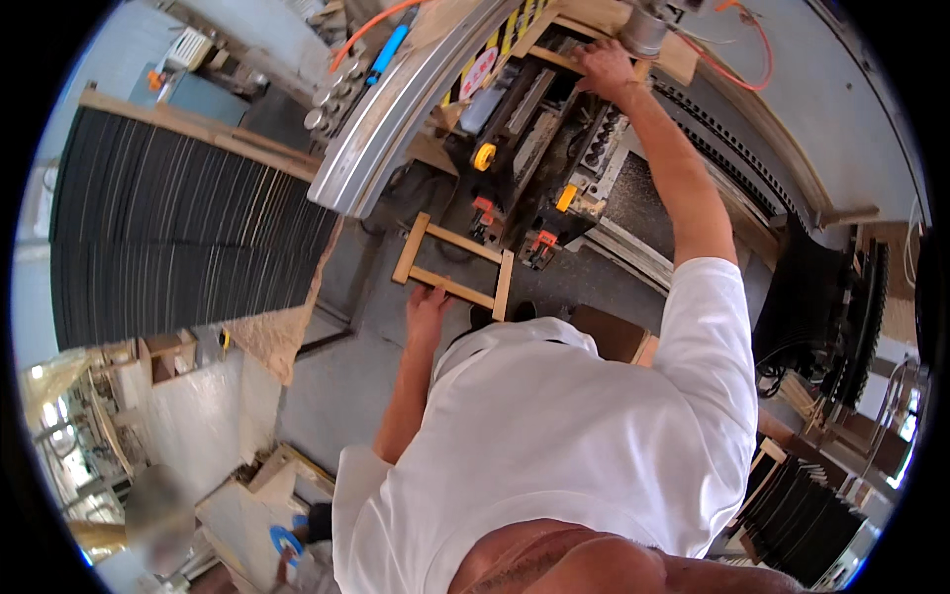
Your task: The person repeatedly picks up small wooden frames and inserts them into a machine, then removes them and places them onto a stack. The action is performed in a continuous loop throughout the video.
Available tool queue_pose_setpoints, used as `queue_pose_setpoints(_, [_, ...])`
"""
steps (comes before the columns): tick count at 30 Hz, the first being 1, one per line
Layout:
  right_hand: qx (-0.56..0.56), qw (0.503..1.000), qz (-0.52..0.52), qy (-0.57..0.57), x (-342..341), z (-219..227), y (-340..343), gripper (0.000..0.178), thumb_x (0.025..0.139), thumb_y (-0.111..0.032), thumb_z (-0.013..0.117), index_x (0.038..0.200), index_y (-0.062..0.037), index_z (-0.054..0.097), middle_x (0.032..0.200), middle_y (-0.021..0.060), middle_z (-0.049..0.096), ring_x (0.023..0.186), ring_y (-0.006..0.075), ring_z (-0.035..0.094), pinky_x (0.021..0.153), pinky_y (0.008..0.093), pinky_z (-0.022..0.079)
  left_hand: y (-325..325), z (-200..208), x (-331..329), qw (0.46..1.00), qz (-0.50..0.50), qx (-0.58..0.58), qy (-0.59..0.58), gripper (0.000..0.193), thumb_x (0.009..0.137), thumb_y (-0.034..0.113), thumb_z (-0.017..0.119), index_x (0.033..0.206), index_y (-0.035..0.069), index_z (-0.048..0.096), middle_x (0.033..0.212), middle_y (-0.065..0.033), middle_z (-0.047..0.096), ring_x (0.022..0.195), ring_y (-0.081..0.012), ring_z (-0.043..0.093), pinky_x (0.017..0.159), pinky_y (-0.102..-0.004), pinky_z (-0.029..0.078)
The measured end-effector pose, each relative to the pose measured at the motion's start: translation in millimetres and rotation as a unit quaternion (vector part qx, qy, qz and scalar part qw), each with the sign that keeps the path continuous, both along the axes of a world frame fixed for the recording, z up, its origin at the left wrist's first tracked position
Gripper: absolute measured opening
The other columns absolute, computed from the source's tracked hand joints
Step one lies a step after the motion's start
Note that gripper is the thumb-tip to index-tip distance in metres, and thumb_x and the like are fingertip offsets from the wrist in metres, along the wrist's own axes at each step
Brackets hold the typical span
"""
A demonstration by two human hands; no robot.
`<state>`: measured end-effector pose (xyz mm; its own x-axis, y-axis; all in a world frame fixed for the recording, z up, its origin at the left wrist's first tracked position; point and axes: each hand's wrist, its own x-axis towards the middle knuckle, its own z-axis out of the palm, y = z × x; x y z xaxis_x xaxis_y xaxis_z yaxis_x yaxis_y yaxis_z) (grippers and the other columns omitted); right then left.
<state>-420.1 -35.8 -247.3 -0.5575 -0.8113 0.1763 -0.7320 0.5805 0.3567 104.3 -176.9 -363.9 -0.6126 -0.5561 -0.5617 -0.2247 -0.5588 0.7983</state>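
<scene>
Low in front of my body, my left hand (426,309) has its fingers closed on the near rail of a light wooden frame (460,238). This frame is made of two long rails joined by end bars that stick out past them, and it is held tilted off the floor. My right arm reaches far forward over a machine. There my right hand (606,69) bends its fingers over a second wooden frame (556,59) at the machine's far end. Part of that frame is hidden by the hand and by a metal cylinder (643,33) beside it.
The machine's rails carry yellow knobs (484,156) and orange-red clamps (541,247). A curved metal guard (371,148) arches on the left. Beyond it stands a large stack of dark slats (178,218). Black drag chain (866,317) hangs at right; a cardboard box (609,334) sits near me.
</scene>
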Motion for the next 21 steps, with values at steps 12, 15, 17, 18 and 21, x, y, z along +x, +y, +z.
queue_pose_setpoints(12, [0.059,0.998,0.011,-0.030,15,17,3,0.075,0.070,-0.049,0.073,0.133,-0.0156,0.052,0.132,0.0116,0.052,0.127,0.0337,0.042,0.113,0.0521,0.021,-3,-20,30,0.993,0.116,-0.027,0.000,0.030,0.091,0.012,0.057,0.118,-0.002,0.054,0.114,-0.0114,0.062,0.101,-0.0215,0.062,0.086,-0.0351,0.052])
queue_pose_setpoints(15, [0.002,0.995,0.089,0.038,1,4,2,0.062,0.074,-0.039,0.074,0.128,-0.0163,0.053,0.119,0.0107,0.061,0.118,0.0311,0.051,0.096,0.0456,0.040,-5,-22,41,0.990,0.137,-0.038,-0.012,0.030,0.092,0.011,0.057,0.118,-0.001,0.055,0.113,-0.0106,0.063,0.101,-0.0214,0.062,0.085,-0.0346,0.052])
queue_pose_setpoints(17, [0.013,0.997,0.072,0.028,-12,-8,2,0.063,0.075,-0.037,0.074,0.129,-0.0144,0.051,0.119,0.0106,0.060,0.118,0.0324,0.051,0.097,0.0466,0.039,-11,-29,49,0.988,0.145,-0.043,-0.004,0.029,0.092,0.011,0.056,0.118,-0.001,0.056,0.113,-0.0102,0.063,0.101,-0.0214,0.062,0.085,-0.0346,0.052])
queue_pose_setpoints(18, [-0.001,0.995,0.095,0.031,-20,-11,5,0.067,0.074,-0.037,0.075,0.132,-0.0143,0.050,0.123,0.0111,0.059,0.119,0.0326,0.051,0.098,0.0465,0.039,-11,-37,48,0.988,0.151,-0.045,0.006,0.028,0.092,0.011,0.056,0.118,-0.001,0.056,0.113,-0.0101,0.063,0.101,-0.0215,0.061,0.085,-0.0346,0.052])
queue_pose_setpoints(21, [0.037,0.998,0.034,-0.023,-16,-6,5,0.073,0.077,-0.039,0.073,0.138,-0.0149,0.044,0.134,0.0108,0.053,0.127,0.0330,0.044,0.107,0.0490,0.030,-10,-25,35,0.985,0.148,-0.083,-0.013,0.026,0.092,0.010,0.056,0.116,-0.001,0.058,0.112,-0.0093,0.063,0.100,-0.0209,0.061,0.085,-0.0342,0.052])
